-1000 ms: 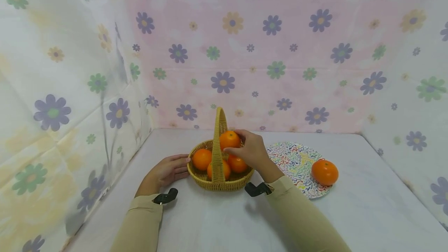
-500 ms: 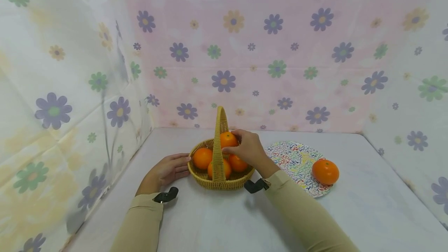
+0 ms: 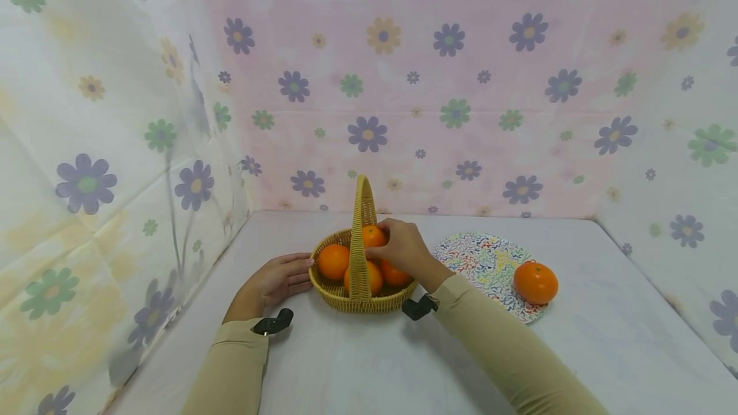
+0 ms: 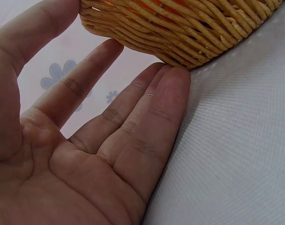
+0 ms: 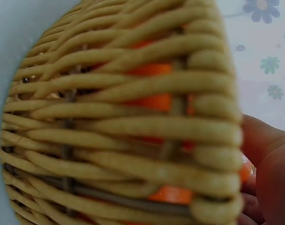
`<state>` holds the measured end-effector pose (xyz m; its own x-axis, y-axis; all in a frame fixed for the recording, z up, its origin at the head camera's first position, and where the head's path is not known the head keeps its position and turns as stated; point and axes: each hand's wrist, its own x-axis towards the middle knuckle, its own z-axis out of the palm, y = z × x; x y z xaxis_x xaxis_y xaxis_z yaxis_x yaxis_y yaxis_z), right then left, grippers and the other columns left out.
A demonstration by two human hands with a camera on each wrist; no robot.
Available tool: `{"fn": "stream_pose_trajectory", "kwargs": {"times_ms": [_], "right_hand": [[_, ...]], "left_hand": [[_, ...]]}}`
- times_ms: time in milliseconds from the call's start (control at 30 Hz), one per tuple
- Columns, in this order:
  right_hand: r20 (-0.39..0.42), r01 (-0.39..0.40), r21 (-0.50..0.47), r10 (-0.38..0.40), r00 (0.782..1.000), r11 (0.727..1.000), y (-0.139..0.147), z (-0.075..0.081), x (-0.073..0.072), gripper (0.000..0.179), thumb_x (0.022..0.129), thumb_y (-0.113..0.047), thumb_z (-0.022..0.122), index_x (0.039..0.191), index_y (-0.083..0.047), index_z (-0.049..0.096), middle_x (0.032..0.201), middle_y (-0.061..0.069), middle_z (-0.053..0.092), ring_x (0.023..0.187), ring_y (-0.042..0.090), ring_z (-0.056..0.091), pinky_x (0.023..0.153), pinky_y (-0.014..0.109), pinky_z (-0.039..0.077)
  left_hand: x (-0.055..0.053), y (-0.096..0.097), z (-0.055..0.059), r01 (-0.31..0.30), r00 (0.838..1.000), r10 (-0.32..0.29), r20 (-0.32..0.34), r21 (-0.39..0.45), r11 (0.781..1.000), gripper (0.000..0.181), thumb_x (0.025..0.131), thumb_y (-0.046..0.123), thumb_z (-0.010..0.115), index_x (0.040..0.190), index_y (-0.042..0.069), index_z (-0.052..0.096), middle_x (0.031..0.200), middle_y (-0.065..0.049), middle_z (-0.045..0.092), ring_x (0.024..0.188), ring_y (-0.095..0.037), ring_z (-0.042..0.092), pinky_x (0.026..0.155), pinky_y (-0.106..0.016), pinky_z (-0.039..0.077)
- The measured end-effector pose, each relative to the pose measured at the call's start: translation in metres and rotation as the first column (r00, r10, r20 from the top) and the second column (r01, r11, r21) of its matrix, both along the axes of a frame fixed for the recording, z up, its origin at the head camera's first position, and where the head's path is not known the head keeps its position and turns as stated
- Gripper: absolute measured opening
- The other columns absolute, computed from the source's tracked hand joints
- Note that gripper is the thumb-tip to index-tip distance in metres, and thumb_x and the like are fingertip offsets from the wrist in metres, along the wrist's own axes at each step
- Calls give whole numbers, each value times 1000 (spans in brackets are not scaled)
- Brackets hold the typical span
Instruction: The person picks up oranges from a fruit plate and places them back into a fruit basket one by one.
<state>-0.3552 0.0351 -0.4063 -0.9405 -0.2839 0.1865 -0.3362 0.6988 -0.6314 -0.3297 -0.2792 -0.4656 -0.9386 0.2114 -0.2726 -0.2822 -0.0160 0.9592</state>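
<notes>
A yellow wicker basket (image 3: 331, 298) with a tall arched handle stands on the table, holding several mandarin oranges (image 3: 333, 262). My right hand (image 3: 405, 252) reaches over its right rim and grips one mandarin orange (image 3: 373, 235) between thumb and fingers, low at the back behind the handle. Part of that fruit is hidden by the handle and hand. At the left rim my left hand (image 3: 279, 279) touches the basket with straight fingertips, palm showing in the left wrist view. Wicker (image 5: 119, 126) fills most of the right wrist view, with the right hand partly visible behind it.
Right of the basket lies a round plate (image 3: 475, 252) with a multicoloured squiggle pattern. Another mandarin orange (image 3: 535, 283) sits on its right edge. Flowered cloth walls (image 3: 403, 114) close off the back and both sides of the white table (image 3: 346, 364).
My right hand has moved a little left and down, lowering the held mandarin orange deeper into the basket. The left hand stays at the rim.
</notes>
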Motion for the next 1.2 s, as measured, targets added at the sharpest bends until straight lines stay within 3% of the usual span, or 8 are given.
{"fn": "stream_pose_trajectory", "kwargs": {"times_ms": [933, 1200], "right_hand": [[50, 19, -2, -19, 999, 1000, -6, -14, -4, 50, 87, -38, 85, 122, -10, 62, 109, 5, 72, 92, 17, 67, 85, 35, 62], [55, 4, 22, -5, 998, 1000, -6, -10, 0, 44, 89, -36, 84, 118, -11, 61, 106, 4, 71, 90, 17, 66, 85, 34, 62]], "left_hand": [[1, 0, 0, -3, 1000, 3, 1, 3, 1000, 66, 98, 26, 73, 152, 0, 45, 123, -5, 73, 110, -20, 72, 101, -42, 59], [0, 1, -1, -15, 1000, 15, 11, -3, 1000, 66, 98, 26, 73, 152, 1, 45, 126, -6, 72, 110, -20, 72, 99, -41, 60]]}}
